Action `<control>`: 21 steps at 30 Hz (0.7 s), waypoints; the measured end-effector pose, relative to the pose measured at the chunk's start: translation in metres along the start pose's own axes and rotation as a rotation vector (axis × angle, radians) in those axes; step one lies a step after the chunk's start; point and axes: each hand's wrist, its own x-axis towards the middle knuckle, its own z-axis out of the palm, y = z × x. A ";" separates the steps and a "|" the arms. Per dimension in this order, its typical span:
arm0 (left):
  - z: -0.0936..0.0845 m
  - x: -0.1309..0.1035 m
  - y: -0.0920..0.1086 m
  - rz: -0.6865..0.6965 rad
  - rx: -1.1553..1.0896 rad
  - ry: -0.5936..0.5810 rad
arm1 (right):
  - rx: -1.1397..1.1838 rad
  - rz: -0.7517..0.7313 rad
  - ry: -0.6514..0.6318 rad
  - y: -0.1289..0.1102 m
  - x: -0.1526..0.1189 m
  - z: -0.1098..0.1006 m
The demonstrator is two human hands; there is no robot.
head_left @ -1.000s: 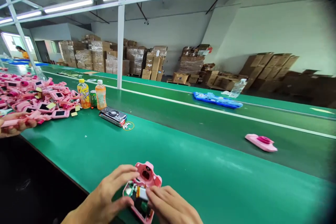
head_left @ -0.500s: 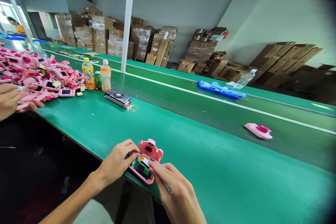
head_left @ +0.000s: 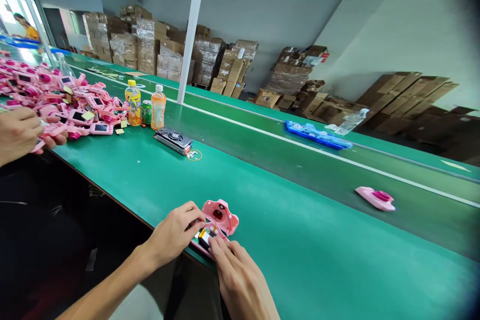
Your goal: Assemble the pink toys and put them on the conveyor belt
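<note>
An opened pink camera casing lies near the table's front edge, its cover tilted back and joined to the lower half by thin wires. Inside, a small silver battery with a yellow end shows above the circuit board. My left hand pinches at the casing's left side, its fingertips closed by the wires; what they grip is too small to name. From the right, my right hand has its fingers closed on the battery, covering part of the lower half.
A heap of pink cameras lies at the left, by a co-worker's hands. Nearby stand two bottles, a green can and a black box. Further right are a pink camera and a blue tray.
The battery has moved left over the board, with my right hand following it. My left hand stays at the casing's left side. The whole view has shifted slightly.
</note>
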 end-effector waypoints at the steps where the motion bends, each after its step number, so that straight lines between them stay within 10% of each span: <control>1: -0.002 -0.001 0.000 0.017 -0.003 -0.019 | -0.016 -0.005 -0.002 0.000 -0.001 -0.001; 8: -0.023 -0.007 -0.007 0.188 0.010 -0.319 | -0.011 0.116 -0.029 -0.013 0.000 0.003; 15: -0.017 -0.009 -0.020 0.328 0.232 -0.286 | -0.008 0.395 0.258 -0.035 -0.019 0.015; 19: -0.011 -0.010 -0.025 0.353 0.367 -0.259 | 0.048 0.593 0.319 -0.001 -0.003 -0.010; 21: -0.009 -0.011 -0.025 0.363 0.404 -0.244 | 0.072 0.751 0.113 0.030 0.031 -0.022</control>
